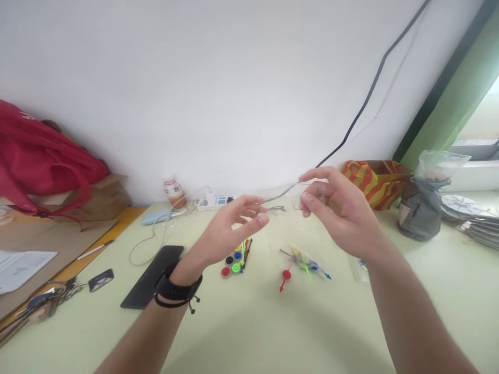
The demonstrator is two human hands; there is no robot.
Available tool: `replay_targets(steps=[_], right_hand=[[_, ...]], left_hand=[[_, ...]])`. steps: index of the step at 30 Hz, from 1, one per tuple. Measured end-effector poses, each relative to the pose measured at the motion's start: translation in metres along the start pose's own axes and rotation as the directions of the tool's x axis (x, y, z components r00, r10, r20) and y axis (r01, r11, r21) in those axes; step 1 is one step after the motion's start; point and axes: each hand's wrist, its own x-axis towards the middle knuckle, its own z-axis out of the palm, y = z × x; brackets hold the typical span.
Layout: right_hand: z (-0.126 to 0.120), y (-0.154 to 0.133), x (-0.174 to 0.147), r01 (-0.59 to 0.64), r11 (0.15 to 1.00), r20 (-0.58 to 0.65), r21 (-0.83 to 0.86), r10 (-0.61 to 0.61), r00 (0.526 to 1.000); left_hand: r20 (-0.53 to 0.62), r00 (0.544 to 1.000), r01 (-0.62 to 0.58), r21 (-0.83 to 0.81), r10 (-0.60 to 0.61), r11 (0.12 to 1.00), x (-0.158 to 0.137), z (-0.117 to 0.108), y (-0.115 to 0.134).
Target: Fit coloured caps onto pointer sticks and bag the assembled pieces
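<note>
The left hand [230, 228] is spread in a loose curve, thumb apart from the fingers, with nothing visible in its grasp. The right hand [339, 213] is bent, its thumb near the fingers; I cannot tell whether it pinches something clear. Both are above the far side of a small pile of coloured plastic arrow spinners [306, 262], which lies on the pale green table [273, 332]; one red spinner [286, 275] points toward the near edge.

Just left of the pile are small round plastic discs in red, green, black, blue and yellow [233, 264]; farther left, a flat black rectangular device [150, 280]. Beyond the pile, toward the plain white wall [234, 93], sits a white power strip [216, 202]. Right of the pile and farther back stands a red-and-yellow striped bag [378, 182].

Back left of the pile, a bottle's white label [172, 188] carries dark Chinese characters, one apparently 炭. Far left, a red fabric bag [42, 150] bears partly hidden white lettering.
</note>
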Motion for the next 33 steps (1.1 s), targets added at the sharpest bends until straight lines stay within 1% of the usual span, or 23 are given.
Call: replay_targets(steps=[1, 3, 4, 5, 7, 9, 10, 11, 12, 14, 15, 18, 20, 22, 23, 24, 25, 26, 27, 28, 30, 31, 33], right_hand=[[0.003, 0.005, 0.002, -0.009, 0.999, -0.002, 0.033, 0.009, 1.0], [0.008, 0.016, 0.006, -0.036, 0.995, -0.027, 0.09, 0.038, 0.999], [0.01, 0.022, 0.008, -0.06, 0.992, -0.046, 0.111, 0.066, 0.997], [0.011, 0.028, 0.01, -0.099, 0.987, -0.053, 0.126, 0.106, 0.993], [0.014, 0.04, 0.012, -0.221, 0.965, 0.005, 0.14, 0.223, 0.975], [0.019, 0.052, 0.012, -0.358, 0.919, 0.167, 0.162, 0.332, 0.928], [0.024, 0.057, 0.012, -0.411, 0.891, 0.257, 0.192, 0.359, 0.897], [0.03, 0.063, 0.012, -0.449, 0.861, 0.332, 0.24, 0.362, 0.871], [0.038, 0.068, 0.011, -0.47, 0.829, 0.371, 0.303, 0.351, 0.86], [0.054, 0.077, 0.01, -0.492, 0.782, 0.387, 0.383, 0.348, 0.854], [0.06, 0.081, 0.009, -0.496, 0.775, 0.381, 0.391, 0.353, 0.854], [0.071, 0.09, 0.006, -0.483, 0.801, 0.357, 0.353, 0.362, 0.861], [0.07, 0.094, 0.006, -0.477, 0.826, 0.356, 0.299, 0.367, 0.859], [0.064, 0.099, 0.007, -0.486, 0.85, 0.326, 0.205, 0.409, 0.853], [0.061, 0.101, 0.008, -0.481, 0.865, 0.263, 0.141, 0.436, 0.861], [0.058, 0.103, 0.01, -0.461, 0.884, 0.156, 0.071, 0.447, 0.881], [0.055, 0.105, 0.011, -0.425, 0.905, 0.022, -0.003, 0.425, 0.905], [0.053, 0.106, 0.013, -0.374, 0.924, -0.107, -0.077, 0.365, 0.925], [0.052, 0.106, 0.015, -0.31, 0.94, -0.194, -0.144, 0.281, 0.94], [0.051, 0.106, 0.016, -0.24, 0.951, -0.221, -0.197, 0.195, 0.955], [0.051, 0.103, 0.017, -0.123, 0.963, -0.145, -0.239, 0.09, 0.985], [0.052, 0.102, 0.017, -0.093, 0.969, -0.08, -0.23, 0.076, 0.994], [0.054, 0.103, 0.017, -0.103, 0.976, 0.012, -0.193, 0.107, 0.994]], left_hand=[[0.063, 0.997, 0.04, -0.081, -0.035, 0.996, 0.002, 0.005, -0.005], [0.208, 0.973, 0.138, -0.18, -0.1, 0.974, 0.005, 0.012, -0.016], [0.245, 0.963, 0.163, -0.204, -0.111, 0.965, 0.007, 0.014, -0.022], [0.246, 0.962, 0.176, -0.217, -0.12, 0.96, 0.01, 0.015, -0.028], [0.103, 0.984, 0.167, -0.23, -0.147, 0.959, 0.014, 0.015, -0.039], [-0.063, 0.982, 0.161, -0.238, -0.18, 0.958, 0.019, 0.014, -0.051], [-0.125, 0.973, 0.161, -0.242, -0.195, 0.957, 0.021, 0.014, -0.057], [-0.173, 0.964, 0.156, -0.241, -0.201, 0.958, 0.022, 0.015, -0.063], [-0.214, 0.957, 0.146, -0.226, -0.195, 0.963, 0.023, 0.016, -0.069], [-0.327, 0.933, 0.102, -0.163, -0.151, 0.981, 0.025, 0.019, -0.082], [-0.358, 0.926, 0.083, -0.126, -0.123, 0.989, 0.026, 0.021, -0.087], [-0.394, 0.916, 0.049, -0.065, -0.071, 0.997, 0.028, 0.022, -0.101], [-0.389, 0.919, 0.049, -0.066, -0.071, 0.997, 0.029, 0.019, -0.106], [-0.356, 0.931, 0.065, -0.061, -0.083, 0.996, 0.029, 0.015, -0.11], [-0.33, 0.94, 0.072, -0.05, -0.084, 0.996, 0.029, 0.013, -0.111], [-0.305, 0.949, 0.077, -0.035, -0.084, 0.996, 0.029, 0.012, -0.111], [-0.281, 0.956, 0.08, -0.017, -0.081, 0.997, 0.029, 0.01, -0.112], [-0.261, 0.962, 0.079, 0.002, -0.075, 0.997, 0.029, 0.009, -0.112], [-0.24, 0.968, 0.076, 0.022, -0.069, 0.997, 0.029, 0.008, -0.111], [-0.216, 0.974, 0.074, 0.042, -0.064, 0.996, 0.028, 0.007, -0.11], [-0.128, 0.99, 0.065, 0.082, -0.054, 0.995, 0.027, 0.007, -0.107], [-0.074, 0.996, 0.058, 0.099, -0.051, 0.993, 0.027, 0.007, -0.104], [0.012, 0.998, 0.057, 0.104, -0.059, 0.993, 0.026, 0.007, -0.099]])
